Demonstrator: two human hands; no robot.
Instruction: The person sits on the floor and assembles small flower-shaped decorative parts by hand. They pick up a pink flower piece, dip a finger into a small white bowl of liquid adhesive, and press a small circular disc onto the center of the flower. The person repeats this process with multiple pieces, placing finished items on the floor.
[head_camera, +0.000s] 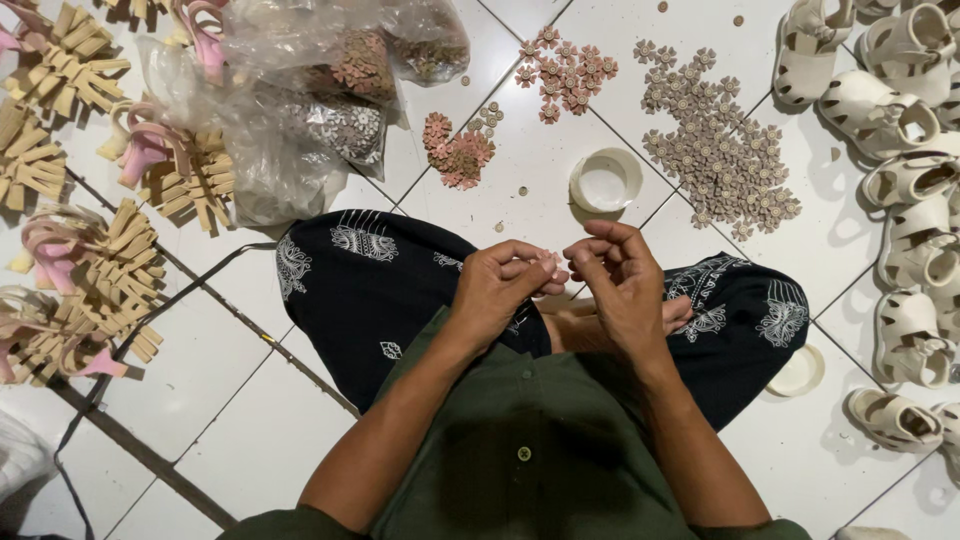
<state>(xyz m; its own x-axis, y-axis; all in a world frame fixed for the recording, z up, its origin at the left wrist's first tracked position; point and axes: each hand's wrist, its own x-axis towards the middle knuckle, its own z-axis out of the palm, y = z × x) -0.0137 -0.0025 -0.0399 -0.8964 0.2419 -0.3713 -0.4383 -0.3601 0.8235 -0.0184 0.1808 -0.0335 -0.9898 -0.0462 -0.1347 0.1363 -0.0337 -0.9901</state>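
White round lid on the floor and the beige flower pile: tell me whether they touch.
Apart. The head view shows bare white tile between the white round lid and the nearest flowers of the beige flower pile to its right.

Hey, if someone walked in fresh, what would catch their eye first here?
Probably the two hands at centre, the left hand and right hand pinching a small pink flower piece above the lap. Next, the spread of taupe flower pieces on the white tiles, and the cream sandals lined along the right edge.
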